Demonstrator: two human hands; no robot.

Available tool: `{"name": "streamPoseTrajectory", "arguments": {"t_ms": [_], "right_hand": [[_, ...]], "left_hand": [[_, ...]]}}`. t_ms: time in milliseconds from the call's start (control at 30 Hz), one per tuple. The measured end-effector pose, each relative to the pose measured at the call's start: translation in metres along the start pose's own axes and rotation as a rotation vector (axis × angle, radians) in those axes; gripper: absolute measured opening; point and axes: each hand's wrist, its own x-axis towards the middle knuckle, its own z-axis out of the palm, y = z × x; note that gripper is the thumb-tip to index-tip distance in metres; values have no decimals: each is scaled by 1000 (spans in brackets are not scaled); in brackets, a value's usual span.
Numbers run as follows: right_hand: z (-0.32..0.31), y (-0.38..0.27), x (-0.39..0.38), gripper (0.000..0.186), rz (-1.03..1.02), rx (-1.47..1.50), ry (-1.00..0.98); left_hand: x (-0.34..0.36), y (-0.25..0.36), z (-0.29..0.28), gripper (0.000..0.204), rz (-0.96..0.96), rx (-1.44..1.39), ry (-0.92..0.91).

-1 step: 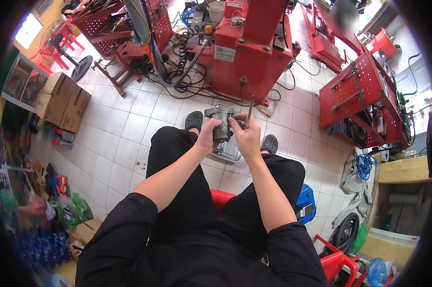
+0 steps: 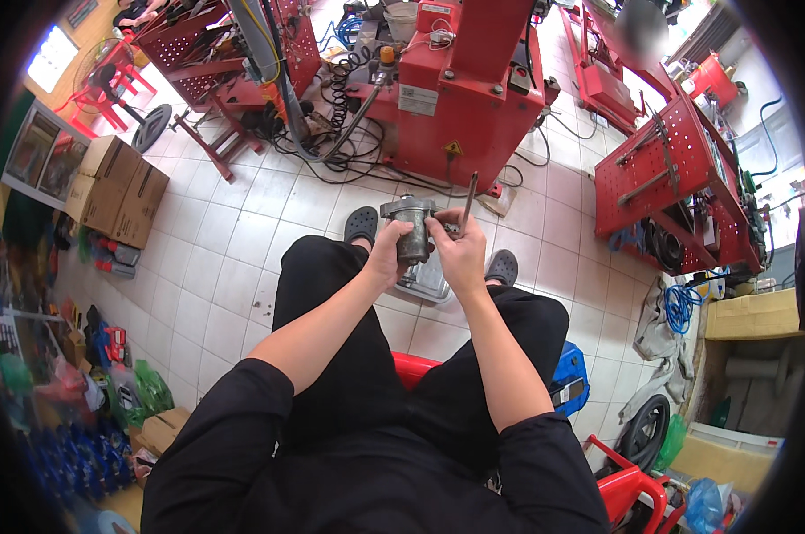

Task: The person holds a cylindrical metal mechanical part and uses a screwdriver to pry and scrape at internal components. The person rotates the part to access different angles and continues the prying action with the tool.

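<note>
Between my knees my left hand point(image 2: 390, 254) grips a starter motor point(image 2: 411, 233), a grey metal cylinder with a flanged top, held roughly upright. Its thumb lies across the body. My right hand point(image 2: 460, 254) is closed at the motor's right side, thumb and fingertip against the casing. In the same hand is a slim screwdriver-like rod point(image 2: 470, 200), its bare end pointing up and away from me. The rod's lower end is hidden in the fingers. Below the hands a shallow metal tray point(image 2: 427, 283) rests on the floor, partly covered by them.
A red machine point(image 2: 465, 125) stands ahead, with black cables point(image 2: 349, 147) on the tiles beside it. Red perforated tool stands point(image 2: 638, 182) are at the right. Cardboard boxes point(image 2: 117, 191) sit at the left. A blue case point(image 2: 570, 381) lies by my right knee.
The rod in my right hand has tilted very slightly, its upper end shifting a little right. Both hands keep their hold on the starter motor.
</note>
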Motion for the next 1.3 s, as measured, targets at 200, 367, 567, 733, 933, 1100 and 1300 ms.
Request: {"name": "streamPoseTrajectory", "arguments": {"t_ms": [200,367,567,733,933,1100,1300], "right_hand": [[0,11,0,17,70,-114,35],[3,13,-1,19,52,-137,53],[6,15,-4,19,35,-170,35],[10,23,-5,19,-43,-321,28],[12,13,-9,21,-164,-377,56],[11,5,-10,15,-105,-421,17],[11,17,-9,19,-189,-470,29]], "left_hand": [[0,-6,8,32,116,17,130],[2,-12,9,27,213,40,163],[4,-12,6,24,220,14,127],[13,-19,-8,20,115,-88,141],[15,-25,-16,18,44,-46,138],[14,-25,-20,21,32,-37,114],[9,-23,-8,27,-50,-167,104]]}}
